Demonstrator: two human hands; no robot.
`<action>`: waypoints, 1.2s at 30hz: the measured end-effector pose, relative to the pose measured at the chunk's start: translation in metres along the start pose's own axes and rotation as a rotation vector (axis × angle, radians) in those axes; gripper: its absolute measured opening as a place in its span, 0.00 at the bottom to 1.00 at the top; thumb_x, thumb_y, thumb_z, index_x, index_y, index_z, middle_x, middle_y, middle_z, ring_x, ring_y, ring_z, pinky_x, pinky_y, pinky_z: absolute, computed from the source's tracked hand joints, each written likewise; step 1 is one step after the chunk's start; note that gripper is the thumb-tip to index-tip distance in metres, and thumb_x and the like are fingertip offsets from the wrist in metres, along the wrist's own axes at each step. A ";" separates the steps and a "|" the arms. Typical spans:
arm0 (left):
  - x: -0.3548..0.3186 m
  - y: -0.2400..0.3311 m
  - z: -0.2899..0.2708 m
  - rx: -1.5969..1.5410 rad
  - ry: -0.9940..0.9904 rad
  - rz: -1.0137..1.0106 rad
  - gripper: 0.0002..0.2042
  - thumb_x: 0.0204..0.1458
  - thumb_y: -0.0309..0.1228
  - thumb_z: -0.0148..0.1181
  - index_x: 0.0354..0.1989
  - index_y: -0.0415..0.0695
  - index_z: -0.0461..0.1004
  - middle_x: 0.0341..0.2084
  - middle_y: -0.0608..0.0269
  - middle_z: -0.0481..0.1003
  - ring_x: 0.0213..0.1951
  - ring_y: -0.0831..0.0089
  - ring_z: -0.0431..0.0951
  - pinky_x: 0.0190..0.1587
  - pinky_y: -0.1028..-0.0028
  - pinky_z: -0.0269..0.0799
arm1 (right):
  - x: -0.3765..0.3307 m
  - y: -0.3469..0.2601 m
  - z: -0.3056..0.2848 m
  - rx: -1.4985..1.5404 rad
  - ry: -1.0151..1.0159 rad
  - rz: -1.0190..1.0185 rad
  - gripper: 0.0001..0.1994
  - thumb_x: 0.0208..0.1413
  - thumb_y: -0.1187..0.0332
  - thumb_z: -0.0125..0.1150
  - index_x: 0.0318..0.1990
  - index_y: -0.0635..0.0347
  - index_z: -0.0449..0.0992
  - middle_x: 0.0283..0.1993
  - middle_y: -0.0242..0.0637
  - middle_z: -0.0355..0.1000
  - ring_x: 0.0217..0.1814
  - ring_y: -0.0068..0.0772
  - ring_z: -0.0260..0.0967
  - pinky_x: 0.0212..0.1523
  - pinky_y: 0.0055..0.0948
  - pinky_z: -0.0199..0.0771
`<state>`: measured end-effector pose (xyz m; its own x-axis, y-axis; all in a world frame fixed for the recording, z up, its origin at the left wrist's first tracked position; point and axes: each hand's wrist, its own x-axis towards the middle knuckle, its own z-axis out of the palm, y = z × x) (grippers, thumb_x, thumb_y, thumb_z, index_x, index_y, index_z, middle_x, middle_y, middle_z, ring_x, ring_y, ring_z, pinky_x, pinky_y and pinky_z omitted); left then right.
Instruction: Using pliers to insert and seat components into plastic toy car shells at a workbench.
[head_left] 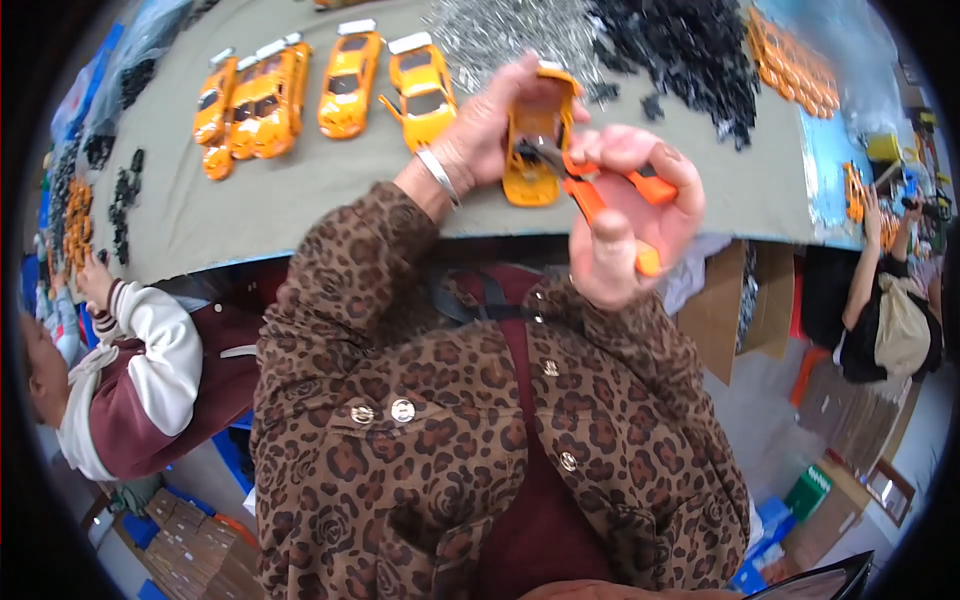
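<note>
Your leopard-print brown-and-black jacket sleeves [400,330] fill 6 o'clock, dark red top [520,520] underneath. Orange-handled metal pliers [600,200] sit just above centre, against the orange-yellow plastic toy car body [535,150]. At 11 o'clock, a row of orange-yellow toy cars [345,85] with white rear spoilers lies on the grey-green table cloth [300,190]. Black small parts pile [690,50] at 1 o'clock. Silver bracelet [437,172] on your wrist.

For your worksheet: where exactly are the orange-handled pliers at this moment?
In the head view, the orange-handled pliers sit right of centre, gripped in the right hand, their metal tips touching the orange toy car body held by the left hand above the grey cloth-covered table.
</note>
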<state>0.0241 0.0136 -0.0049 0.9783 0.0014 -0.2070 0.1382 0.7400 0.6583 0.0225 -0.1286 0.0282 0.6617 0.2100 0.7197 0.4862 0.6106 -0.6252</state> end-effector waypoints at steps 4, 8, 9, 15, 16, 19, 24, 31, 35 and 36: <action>-0.008 0.027 0.007 0.003 -0.017 0.025 0.27 0.54 0.53 0.45 0.43 0.37 0.69 0.38 0.53 0.74 0.42 0.63 0.75 0.46 0.64 0.71 | 0.029 -0.027 -0.020 0.014 -0.199 0.178 0.29 0.47 0.57 0.64 0.54 0.58 0.61 0.43 0.41 0.61 0.42 0.37 0.60 0.44 0.43 0.65; 0.003 0.086 0.004 0.022 0.036 0.227 0.21 0.54 0.48 0.48 0.41 0.39 0.67 0.35 0.53 0.74 0.38 0.60 0.75 0.41 0.62 0.73 | 0.053 -0.051 -0.041 0.265 -0.112 -0.038 0.29 0.49 0.54 0.61 0.56 0.56 0.61 0.43 0.36 0.60 0.42 0.34 0.56 0.41 0.39 0.62; 0.014 0.111 -0.009 -0.018 0.046 0.369 0.19 0.53 0.45 0.51 0.41 0.40 0.66 0.33 0.53 0.74 0.34 0.59 0.76 0.37 0.61 0.74 | 0.055 -0.050 -0.045 0.203 -0.015 -0.107 0.29 0.50 0.53 0.59 0.57 0.56 0.61 0.43 0.35 0.60 0.42 0.33 0.55 0.41 0.38 0.60; 0.064 0.247 -0.163 -0.111 0.310 0.790 0.09 0.48 0.29 0.55 0.34 0.37 0.72 0.18 0.64 0.67 0.21 0.69 0.69 0.27 0.70 0.70 | 0.046 -0.021 -0.060 0.162 0.057 0.104 0.29 0.52 0.54 0.58 0.57 0.59 0.59 0.43 0.41 0.60 0.42 0.35 0.56 0.41 0.41 0.63; 0.066 0.256 -0.181 -0.108 0.325 0.789 0.09 0.48 0.29 0.55 0.34 0.37 0.72 0.18 0.64 0.67 0.21 0.69 0.69 0.27 0.70 0.70 | 0.043 -0.017 -0.060 0.147 0.069 0.137 0.28 0.53 0.55 0.57 0.57 0.59 0.59 0.43 0.41 0.60 0.42 0.35 0.56 0.41 0.41 0.62; 0.067 0.265 -0.206 0.357 0.480 0.734 0.07 0.49 0.29 0.56 0.30 0.36 0.73 0.15 0.67 0.67 0.17 0.72 0.68 0.21 0.74 0.66 | 0.044 -0.015 -0.068 0.124 0.053 0.185 0.27 0.54 0.56 0.56 0.58 0.59 0.59 0.43 0.40 0.60 0.43 0.35 0.56 0.42 0.41 0.61; 0.036 0.268 -0.163 2.014 1.158 0.883 0.17 0.50 0.39 0.54 0.42 0.40 0.73 0.35 0.53 0.75 0.38 0.58 0.75 0.42 0.66 0.69 | 0.054 -0.021 -0.087 0.027 0.107 0.133 0.27 0.54 0.60 0.55 0.58 0.61 0.58 0.45 0.41 0.61 0.45 0.37 0.57 0.44 0.42 0.63; -0.055 0.138 -0.042 2.369 0.754 -0.008 0.20 0.46 0.39 0.57 0.47 0.44 0.70 0.34 0.49 0.75 0.37 0.54 0.75 0.37 0.62 0.71 | 0.076 -0.001 -0.104 0.062 0.207 0.080 0.24 0.57 0.66 0.51 0.59 0.65 0.56 0.47 0.45 0.63 0.46 0.39 0.62 0.46 0.42 0.68; -0.057 0.127 -0.036 2.411 0.730 -0.059 0.25 0.45 0.38 0.59 0.52 0.42 0.65 0.36 0.46 0.74 0.38 0.54 0.75 0.39 0.62 0.71 | 0.088 0.009 -0.102 0.040 0.214 0.077 0.22 0.57 0.68 0.51 0.57 0.66 0.58 0.45 0.44 0.65 0.43 0.37 0.65 0.43 0.39 0.71; -0.058 0.126 -0.038 2.410 0.716 -0.059 0.25 0.45 0.38 0.59 0.52 0.42 0.65 0.36 0.46 0.74 0.38 0.54 0.75 0.39 0.62 0.71 | 0.090 0.009 -0.104 0.027 0.218 0.074 0.21 0.57 0.69 0.51 0.56 0.66 0.59 0.45 0.43 0.66 0.42 0.36 0.65 0.42 0.39 0.71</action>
<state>-0.0210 0.1322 0.0625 0.8683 0.4960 -0.0104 0.4896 -0.8601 -0.1435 0.1456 -0.1836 0.0560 0.8040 0.0863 0.5883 0.4186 0.6205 -0.6631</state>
